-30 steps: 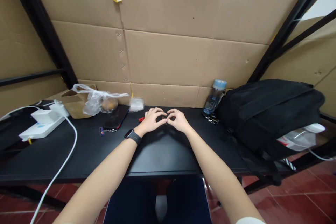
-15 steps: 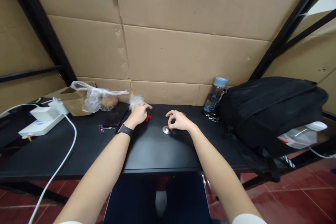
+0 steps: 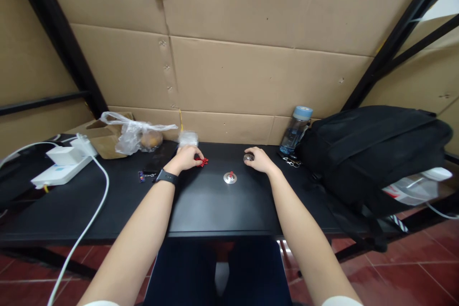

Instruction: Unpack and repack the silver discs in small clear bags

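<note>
On the black desk (image 3: 222,210) lies a small shiny silver disc (image 3: 229,179) with a little red piece (image 3: 231,173) at its centre; neither hand touches it. To its upper right, my right hand (image 3: 260,159) has thumb and fingers closed around a small round, glassy-looking thing (image 3: 248,157) resting on the desk. My left hand (image 3: 186,158), with a dark watch (image 3: 167,177) on its wrist, has its thumb and forefinger closed at a little heap of small red pieces (image 3: 204,161). How many are between the fingertips is hidden.
Behind my left hand stands a clear plastic box (image 3: 188,138). Further left are a plastic bag (image 3: 134,136), a cardboard box (image 3: 107,146), a dark phone-like slab (image 3: 158,158) and a white power strip (image 3: 62,172). A bottle (image 3: 293,129) and a black backpack (image 3: 369,148) stand right.
My right hand has left the red piece on the disc and moved up and right to the round glassy thing. My left hand has lowered its fingers onto the red heap.
</note>
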`<state>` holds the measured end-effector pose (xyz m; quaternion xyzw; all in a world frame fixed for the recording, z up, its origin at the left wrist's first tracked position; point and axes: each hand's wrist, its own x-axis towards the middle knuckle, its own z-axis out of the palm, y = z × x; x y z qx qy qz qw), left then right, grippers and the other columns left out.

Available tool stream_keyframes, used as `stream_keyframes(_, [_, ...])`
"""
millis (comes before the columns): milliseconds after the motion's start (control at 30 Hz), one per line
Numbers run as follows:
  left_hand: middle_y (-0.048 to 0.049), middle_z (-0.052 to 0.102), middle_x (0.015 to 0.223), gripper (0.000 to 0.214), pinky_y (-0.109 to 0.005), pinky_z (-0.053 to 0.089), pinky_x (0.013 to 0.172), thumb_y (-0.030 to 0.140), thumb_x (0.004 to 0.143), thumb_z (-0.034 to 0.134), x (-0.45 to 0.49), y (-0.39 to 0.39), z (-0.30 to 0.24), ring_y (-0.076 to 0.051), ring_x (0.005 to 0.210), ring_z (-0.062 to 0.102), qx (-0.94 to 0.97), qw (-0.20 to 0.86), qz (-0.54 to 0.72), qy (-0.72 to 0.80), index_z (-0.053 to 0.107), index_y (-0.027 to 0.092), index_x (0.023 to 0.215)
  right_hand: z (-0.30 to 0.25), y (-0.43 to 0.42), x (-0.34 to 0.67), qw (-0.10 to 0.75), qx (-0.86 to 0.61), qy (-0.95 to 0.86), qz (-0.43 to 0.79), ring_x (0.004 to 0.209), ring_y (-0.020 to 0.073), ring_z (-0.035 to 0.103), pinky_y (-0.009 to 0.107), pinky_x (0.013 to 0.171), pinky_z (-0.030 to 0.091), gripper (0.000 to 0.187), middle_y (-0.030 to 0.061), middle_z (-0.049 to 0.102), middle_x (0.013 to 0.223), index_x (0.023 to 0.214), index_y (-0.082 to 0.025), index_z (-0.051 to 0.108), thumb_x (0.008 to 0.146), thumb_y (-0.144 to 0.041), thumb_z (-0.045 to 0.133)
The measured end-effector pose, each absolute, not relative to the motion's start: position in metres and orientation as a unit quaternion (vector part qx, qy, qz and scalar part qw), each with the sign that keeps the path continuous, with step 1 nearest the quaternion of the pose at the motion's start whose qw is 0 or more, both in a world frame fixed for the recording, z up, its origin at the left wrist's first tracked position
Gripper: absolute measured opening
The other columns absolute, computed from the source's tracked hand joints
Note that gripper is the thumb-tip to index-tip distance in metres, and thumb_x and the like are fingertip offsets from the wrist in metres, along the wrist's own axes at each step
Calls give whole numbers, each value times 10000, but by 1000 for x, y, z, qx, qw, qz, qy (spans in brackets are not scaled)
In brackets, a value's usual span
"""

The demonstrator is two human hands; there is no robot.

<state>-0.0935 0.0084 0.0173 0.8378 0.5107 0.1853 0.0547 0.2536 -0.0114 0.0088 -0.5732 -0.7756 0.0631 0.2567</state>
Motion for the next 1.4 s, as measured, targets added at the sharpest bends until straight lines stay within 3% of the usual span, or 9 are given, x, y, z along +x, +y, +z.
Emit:
stream_keyframes(300, [-28,762,951,114,-304,465,828,307,779,659,-94,4,25,-241,948,671,843,80,209,489,750,245,809,-2,-2,263,262,-560,-777,115,908,199,683,309,880,513,361,86,727,1065,1089,-179,706,731,-130,725])
stream_keyframes(500, [-23,748,917,135,-297,471,814,292,869,576,-84,-5,35,-190,823,672,833,92,304,452,673,211,917,-4,0,267,296,-562,-753,173,872,179,684,307,855,519,373,65,727,1038,1055,-183,705,692,-120,764])
stream_keyframes(767, [-20,753,874,118,-295,477,796,321,826,694,-63,-6,27,-192,845,695,830,107,367,407,679,209,862,1,-2,266,331,-534,-765,144,815,170,639,318,819,500,347,39,687,971,962,-197,728,627,-134,798])
stream_keyframes(933, [-17,753,869,120,-293,491,786,323,822,705,-56,-9,25,-188,825,696,826,126,374,402,679,207,818,7,-9,251,385,-499,-761,155,791,160,623,316,808,492,298,32,672,944,954,-199,726,662,-202,785])
stream_keyframes(1133, [-26,763,922,118,-292,516,765,318,847,668,-52,-13,25,-189,814,701,826,140,373,400,722,215,870,10,-17,224,452,-443,-741,224,800,161,622,313,774,507,349,51,696,1028,987,-210,713,658,-268,813])
stream_keyframes(1400, [-35,775,943,144,-347,511,875,321,841,712,-36,-18,22,-214,900,714,798,148,423,402,731,234,954,12,-27,193,504,-390,-688,348,920,186,640,264,662,512,462,75,675,1153,1081,-228,683,645,-261,831])
